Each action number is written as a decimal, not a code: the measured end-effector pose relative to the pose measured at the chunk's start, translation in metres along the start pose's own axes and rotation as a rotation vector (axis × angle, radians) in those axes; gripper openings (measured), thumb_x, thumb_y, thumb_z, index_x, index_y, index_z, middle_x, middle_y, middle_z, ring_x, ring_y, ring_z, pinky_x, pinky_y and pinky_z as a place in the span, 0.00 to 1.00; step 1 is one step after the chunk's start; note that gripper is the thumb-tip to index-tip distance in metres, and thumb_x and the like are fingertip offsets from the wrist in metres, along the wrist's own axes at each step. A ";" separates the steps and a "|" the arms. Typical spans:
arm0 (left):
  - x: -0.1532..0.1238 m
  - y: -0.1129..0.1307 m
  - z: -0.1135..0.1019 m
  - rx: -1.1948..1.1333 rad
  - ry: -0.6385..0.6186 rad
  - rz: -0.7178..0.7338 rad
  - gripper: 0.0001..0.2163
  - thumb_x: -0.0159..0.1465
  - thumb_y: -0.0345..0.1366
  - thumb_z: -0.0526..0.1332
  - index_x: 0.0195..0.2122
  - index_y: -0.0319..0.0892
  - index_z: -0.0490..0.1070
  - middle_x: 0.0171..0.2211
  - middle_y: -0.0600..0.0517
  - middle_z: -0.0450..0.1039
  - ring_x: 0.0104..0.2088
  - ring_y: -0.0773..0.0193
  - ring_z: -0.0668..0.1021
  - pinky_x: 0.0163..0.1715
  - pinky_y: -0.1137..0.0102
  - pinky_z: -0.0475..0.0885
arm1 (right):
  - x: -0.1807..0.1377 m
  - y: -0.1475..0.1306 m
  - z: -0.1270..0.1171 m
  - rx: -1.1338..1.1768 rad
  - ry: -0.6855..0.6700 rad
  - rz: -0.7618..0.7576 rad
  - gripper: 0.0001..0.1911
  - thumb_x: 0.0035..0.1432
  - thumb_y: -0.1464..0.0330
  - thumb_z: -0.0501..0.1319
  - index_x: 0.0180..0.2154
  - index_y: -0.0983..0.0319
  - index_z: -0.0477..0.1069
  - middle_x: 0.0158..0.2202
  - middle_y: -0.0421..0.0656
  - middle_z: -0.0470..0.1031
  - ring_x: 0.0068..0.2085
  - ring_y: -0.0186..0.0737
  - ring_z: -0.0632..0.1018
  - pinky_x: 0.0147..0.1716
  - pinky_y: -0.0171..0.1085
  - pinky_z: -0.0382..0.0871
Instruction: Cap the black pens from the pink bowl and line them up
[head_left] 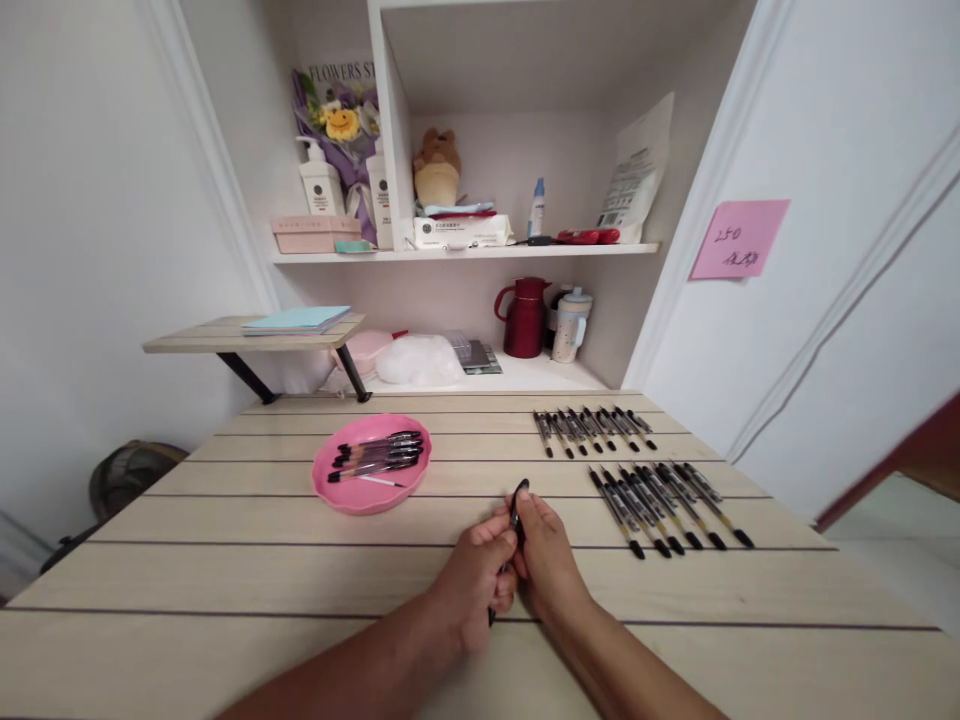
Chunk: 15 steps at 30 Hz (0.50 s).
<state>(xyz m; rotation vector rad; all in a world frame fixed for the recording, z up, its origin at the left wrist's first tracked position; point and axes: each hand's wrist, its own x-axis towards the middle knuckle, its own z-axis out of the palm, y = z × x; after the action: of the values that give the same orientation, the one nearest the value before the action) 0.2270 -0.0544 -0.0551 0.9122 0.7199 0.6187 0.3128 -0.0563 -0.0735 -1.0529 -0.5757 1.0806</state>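
Observation:
Both my hands meet at the middle of the wooden table [225, 570], gripping one black pen [517, 500]. My left hand [472, 580] is curled around the pen's lower part, and my right hand [547, 560] pinches its upper part, whose tip sticks up above the fingers. To the left lies a pink plate [352, 495] holding several black pens [379, 452]. On the right, two rows of black pens lie side by side: a far row [592, 430] and a nearer row [667, 505].
Behind the table, white shelves hold a dark red jug [525, 317], a cup with a lid [571, 325], bottles, a plush toy and packets. A small raised wooden shelf [247, 338] with a blue notebook stands at the back left. A pink sticky note [739, 238] hangs on the right wall.

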 end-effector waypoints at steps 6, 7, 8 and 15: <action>0.000 -0.003 -0.002 0.019 -0.015 -0.004 0.19 0.52 0.44 0.60 0.43 0.41 0.64 0.17 0.63 0.51 0.12 0.80 0.50 0.13 0.78 0.41 | 0.004 0.007 -0.002 -0.104 0.049 -0.078 0.17 0.51 0.53 0.54 0.24 0.61 0.62 0.21 0.37 0.66 0.24 0.32 0.68 0.24 0.32 0.62; 0.000 -0.003 -0.002 0.016 -0.015 -0.006 0.19 0.52 0.43 0.60 0.44 0.42 0.64 0.17 0.63 0.50 0.12 0.80 0.50 0.14 0.78 0.41 | 0.004 0.007 -0.003 -0.122 0.063 -0.089 0.18 0.51 0.53 0.54 0.24 0.61 0.62 0.21 0.37 0.66 0.24 0.32 0.68 0.24 0.32 0.62; 0.000 -0.004 -0.002 0.010 -0.017 -0.009 0.19 0.52 0.42 0.60 0.45 0.42 0.63 0.17 0.63 0.49 0.12 0.80 0.49 0.14 0.78 0.41 | 0.005 0.007 -0.003 -0.135 0.073 -0.097 0.17 0.51 0.53 0.54 0.25 0.61 0.62 0.20 0.36 0.66 0.23 0.32 0.68 0.24 0.32 0.62; 0.002 -0.005 -0.004 -0.015 -0.045 0.024 0.14 0.53 0.40 0.58 0.40 0.40 0.63 0.21 0.58 0.62 0.12 0.81 0.52 0.13 0.78 0.41 | 0.008 -0.007 -0.004 -0.065 -0.010 0.042 0.17 0.51 0.53 0.53 0.28 0.61 0.64 0.18 0.34 0.66 0.11 0.25 0.53 0.09 0.30 0.44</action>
<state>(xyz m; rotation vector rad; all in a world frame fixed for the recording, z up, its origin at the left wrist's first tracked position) 0.2259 -0.0536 -0.0612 0.9191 0.6644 0.6221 0.3223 -0.0507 -0.0694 -1.1206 -0.6024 1.1104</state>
